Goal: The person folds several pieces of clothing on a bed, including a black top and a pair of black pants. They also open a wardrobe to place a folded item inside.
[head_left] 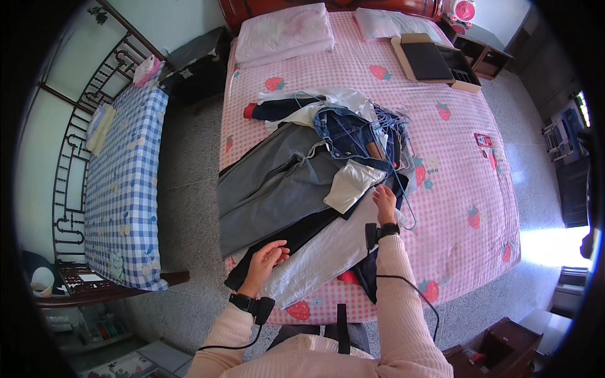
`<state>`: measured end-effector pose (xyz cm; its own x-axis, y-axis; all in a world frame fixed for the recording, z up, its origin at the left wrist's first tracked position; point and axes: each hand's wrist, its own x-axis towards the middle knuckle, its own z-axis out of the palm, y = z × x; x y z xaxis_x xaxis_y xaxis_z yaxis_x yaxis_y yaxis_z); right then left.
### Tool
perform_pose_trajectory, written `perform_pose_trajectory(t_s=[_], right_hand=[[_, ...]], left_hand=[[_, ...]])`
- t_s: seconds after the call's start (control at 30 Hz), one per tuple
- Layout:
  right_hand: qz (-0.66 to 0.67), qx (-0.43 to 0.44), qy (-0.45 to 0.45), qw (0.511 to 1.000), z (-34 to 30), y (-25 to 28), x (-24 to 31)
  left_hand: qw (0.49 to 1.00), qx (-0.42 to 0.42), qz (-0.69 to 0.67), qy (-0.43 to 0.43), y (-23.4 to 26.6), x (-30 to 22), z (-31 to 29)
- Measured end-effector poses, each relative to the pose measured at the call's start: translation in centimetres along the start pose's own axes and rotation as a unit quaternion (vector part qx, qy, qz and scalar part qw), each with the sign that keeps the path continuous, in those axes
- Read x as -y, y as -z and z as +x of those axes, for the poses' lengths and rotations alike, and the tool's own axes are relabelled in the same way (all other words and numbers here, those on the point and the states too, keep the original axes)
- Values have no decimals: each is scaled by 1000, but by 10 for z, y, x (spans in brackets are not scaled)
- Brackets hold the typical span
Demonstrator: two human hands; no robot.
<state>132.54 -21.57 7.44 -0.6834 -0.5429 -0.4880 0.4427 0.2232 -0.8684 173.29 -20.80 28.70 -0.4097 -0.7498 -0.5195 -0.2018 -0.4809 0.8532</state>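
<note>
A pile of clothes lies across the bed. My left hand (270, 259) hovers by the edge of black trousers (296, 240) and the legs of white trousers (315, 262), fingers loosely bent and apart, holding nothing. Higher up, my right hand (385, 199) is beside the folded cream top part (354, 185) of a pale garment; its fingers look loosely bent and apart, and I cannot tell whether they touch cloth. A light-blue wire hanger (408, 208) lies just right of that hand. Grey trousers (283, 176) and a blue denim garment (345, 133) lie beyond.
Several hangers (392, 118) bunch at the pile's right. The bed (454, 208) has a pink checked strawberry sheet, with pillows (285, 33) at the head. An open cardboard box (465, 74) sits at the far right corner. Left stands a bed with a blue checked cover (129, 189).
</note>
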Motion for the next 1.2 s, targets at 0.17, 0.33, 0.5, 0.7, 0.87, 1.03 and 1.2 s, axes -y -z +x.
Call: perform_pose_trajectory(t_s=[0.17,0.33,0.5,0.7,0.87,1.03,1.2], right_hand=[[-18,-63,-8,998,76,-14,-19],[73,-75,-23,994,91,-28,-6],[12,-11,-18,1000,81,-36,22],[-239,-101,132,957,72,-55,42],[-51,32,148,987,51,-91,60],[-89,56,190,976,19,-135,81],[-194,153,257,934,-102,-134,81]], left_hand=[[999,-6,-10,37,6,25,18],[998,5,-3,65,12,40,20],[998,19,1,65,8,41,29],[998,54,6,35,-6,48,26],[997,72,26,10,-9,44,11],[997,50,61,5,-10,25,-4],[995,-8,77,-64,-1,-4,-10]])
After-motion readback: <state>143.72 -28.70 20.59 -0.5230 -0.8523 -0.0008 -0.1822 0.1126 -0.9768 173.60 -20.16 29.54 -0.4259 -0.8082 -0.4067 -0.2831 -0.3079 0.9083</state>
